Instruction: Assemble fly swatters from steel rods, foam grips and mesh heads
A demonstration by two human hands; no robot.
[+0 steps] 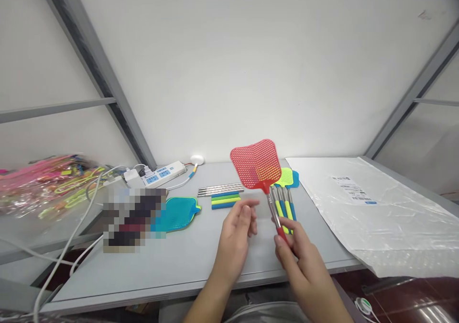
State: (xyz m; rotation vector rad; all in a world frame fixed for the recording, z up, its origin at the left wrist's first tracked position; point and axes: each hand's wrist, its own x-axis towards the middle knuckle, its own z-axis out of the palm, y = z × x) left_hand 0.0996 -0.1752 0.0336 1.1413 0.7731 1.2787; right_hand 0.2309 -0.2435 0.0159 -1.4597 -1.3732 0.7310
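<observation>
A red fly swatter (256, 162) with a mesh head, a metal rod and a red grip is held upright, leaning slightly left. My right hand (304, 261) closes around its grip. To the left of the rod, my left hand (234, 239) is raised with fingers loosely bent and apart, nothing in it. Behind the right hand lie several fly swatters (287, 177) with yellow-green and blue heads and grips. Beyond my left hand are several metal rods (219, 189) and coloured handle grips (225, 200). Stacked teal swatter heads (179, 213) rest farther left.
A white power strip (167, 173) with cables stands at the back left, near a blurred-out patch (134, 220). Bagged colourful items (60, 179) are at far left. White plastic packaging (362, 208) with a label covers the table's right side and overhangs the front edge.
</observation>
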